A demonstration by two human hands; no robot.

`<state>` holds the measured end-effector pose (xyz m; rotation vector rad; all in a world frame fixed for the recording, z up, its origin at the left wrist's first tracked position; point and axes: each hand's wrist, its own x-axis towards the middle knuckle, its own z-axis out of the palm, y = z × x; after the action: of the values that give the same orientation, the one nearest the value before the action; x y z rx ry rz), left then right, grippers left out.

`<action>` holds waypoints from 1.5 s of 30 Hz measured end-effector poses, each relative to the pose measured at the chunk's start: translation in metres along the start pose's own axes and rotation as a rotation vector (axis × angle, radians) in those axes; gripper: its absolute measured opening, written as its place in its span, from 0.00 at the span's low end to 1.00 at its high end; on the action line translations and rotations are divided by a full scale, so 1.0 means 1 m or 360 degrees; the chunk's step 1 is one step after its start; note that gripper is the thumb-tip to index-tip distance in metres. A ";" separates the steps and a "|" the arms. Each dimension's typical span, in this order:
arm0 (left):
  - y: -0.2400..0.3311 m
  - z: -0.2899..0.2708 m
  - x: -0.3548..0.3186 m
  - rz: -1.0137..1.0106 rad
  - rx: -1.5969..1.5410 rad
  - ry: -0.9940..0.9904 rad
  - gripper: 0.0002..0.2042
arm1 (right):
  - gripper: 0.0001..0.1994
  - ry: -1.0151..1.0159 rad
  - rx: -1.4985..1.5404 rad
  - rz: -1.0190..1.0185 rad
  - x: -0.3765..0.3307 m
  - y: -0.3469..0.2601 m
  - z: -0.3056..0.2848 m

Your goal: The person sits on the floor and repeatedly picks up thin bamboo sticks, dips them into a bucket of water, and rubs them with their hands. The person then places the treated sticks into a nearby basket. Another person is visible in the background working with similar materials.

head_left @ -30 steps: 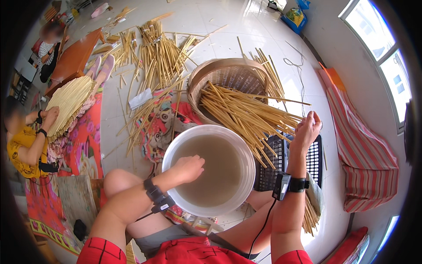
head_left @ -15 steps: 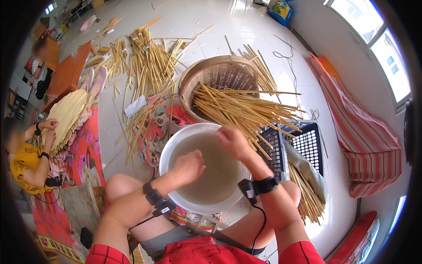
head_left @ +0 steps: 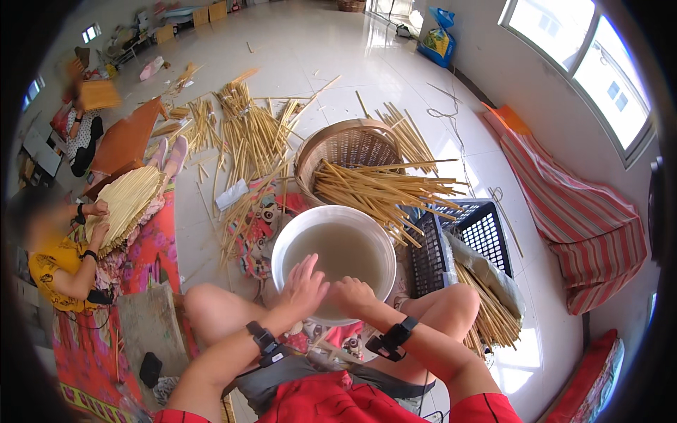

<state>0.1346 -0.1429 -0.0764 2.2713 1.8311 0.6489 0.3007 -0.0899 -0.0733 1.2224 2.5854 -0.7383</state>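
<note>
Holding the left hand spread and the right hand curled, its grip unclear, over the bucket of cloudy water, the person seems at a wetting step; taking straws from the basket beyond would call for reaching forward.

The bare right hand, earlier beyond two o'clock of the round white plastic bucket, is now at its five o'clock, just beside the bare left hand, whose formerly curled fingers are outstretched.
</note>
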 end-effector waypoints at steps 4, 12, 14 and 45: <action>0.003 -0.002 -0.003 -0.0207 -0.0137 0.0243 0.08 | 0.13 0.0567 -0.0015 -0.0005 -0.020 -0.012 0.021; 0.000 0.003 -0.005 -0.0236 -0.0248 0.0293 0.09 | 0.12 0.1110 0.0118 -0.0104 -0.025 -0.020 0.018; 0.001 0.003 -0.004 -0.0227 -0.0227 0.0304 0.09 | 0.13 0.1097 0.0095 -0.0067 -0.025 -0.020 0.021; 0.008 0.001 -0.003 -0.0212 -0.0023 0.0105 0.09 | 0.16 0.1076 0.0237 0.0038 -0.026 -0.019 0.023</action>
<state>0.1417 -0.1474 -0.0749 2.1206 1.9807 0.7196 0.3018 -0.1294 -0.0762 1.8014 3.0610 -0.5918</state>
